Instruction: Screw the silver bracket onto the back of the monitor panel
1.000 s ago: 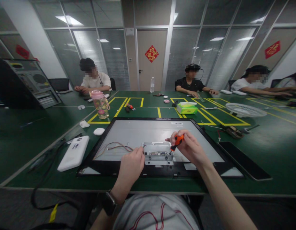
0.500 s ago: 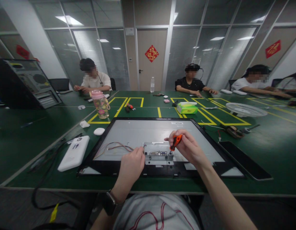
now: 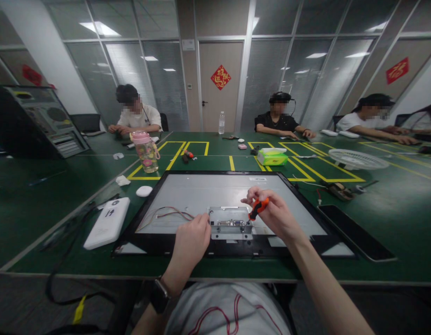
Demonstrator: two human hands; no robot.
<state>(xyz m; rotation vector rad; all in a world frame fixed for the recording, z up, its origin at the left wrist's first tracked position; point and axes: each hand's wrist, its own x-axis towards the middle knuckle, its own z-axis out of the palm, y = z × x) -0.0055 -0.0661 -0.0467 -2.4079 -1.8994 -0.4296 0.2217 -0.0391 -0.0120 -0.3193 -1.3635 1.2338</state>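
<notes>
A flat display panel [image 3: 201,190] with a black frame lies on the table before me. On it sits a metal bracket [image 3: 231,236] with a row of connector ports [image 3: 232,223]. My right hand [image 3: 273,211] grips a short orange and black screwdriver [image 3: 258,208], whose tip points down at the right end of the ports. My left hand [image 3: 192,237] is closed at the bracket's left edge; whether its fingers pinch the edge is hidden. Thin coloured wires [image 3: 173,212] run leftward from beside that hand across the panel.
Left of the panel lie a white power bank [image 3: 107,223] and a white round case [image 3: 144,191]. A pink-lidded bottle [image 3: 145,152] stands behind. A black phone [image 3: 355,232] lies at right, near a tissue pack [image 3: 272,157] and a white round grille [image 3: 358,159]. Several people sit opposite.
The screwdriver's handle has tilted slightly to the right, and my right hand's fingers have shifted and loosened around it. My left hand stays in place.
</notes>
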